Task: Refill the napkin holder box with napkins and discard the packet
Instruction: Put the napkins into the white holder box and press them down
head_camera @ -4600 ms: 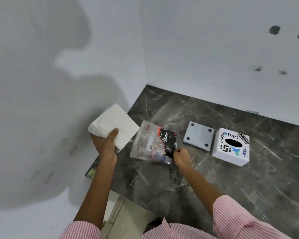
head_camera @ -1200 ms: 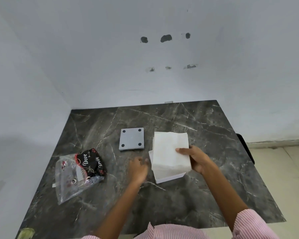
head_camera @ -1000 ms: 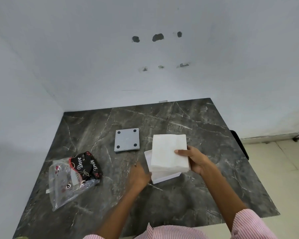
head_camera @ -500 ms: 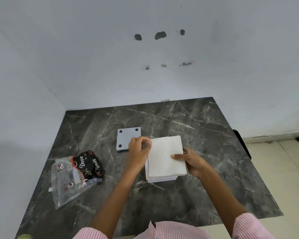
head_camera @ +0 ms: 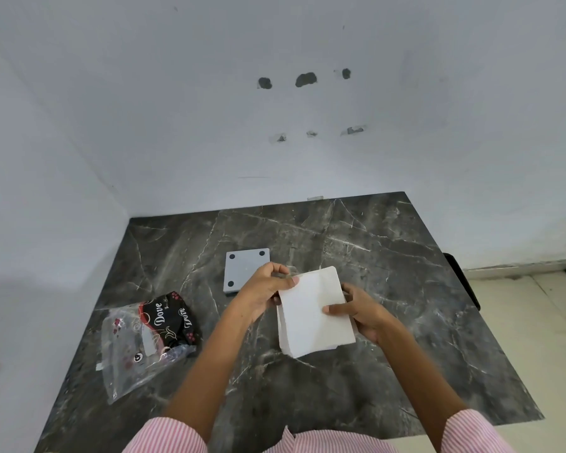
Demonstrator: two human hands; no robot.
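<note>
A white stack of napkins (head_camera: 312, 313) is held over the middle of the dark marble table (head_camera: 389, 256). My left hand (head_camera: 264, 289) grips the stack's upper left corner. My right hand (head_camera: 361, 310) holds its right side, thumb pressed on top. The napkin holder box is almost wholly hidden beneath the napkins; only a white edge (head_camera: 286, 349) shows at the lower left, and I cannot tell whether it is box or paper. The box's grey base plate (head_camera: 242, 268) with black feet lies upside down behind my left hand. The clear plastic packet (head_camera: 134, 351) with a black Dove label lies at the left.
White walls close the table off at the back and left. The table's right edge drops to a tiled floor (head_camera: 536, 322), with a dark object (head_camera: 464, 282) beside that edge. Striped pink sleeves sit at the bottom of the view.
Earlier my left hand held the napkins beside the packet; they went over to the box. In the last half second both hands closed on the stack, which now tilts slightly.
</note>
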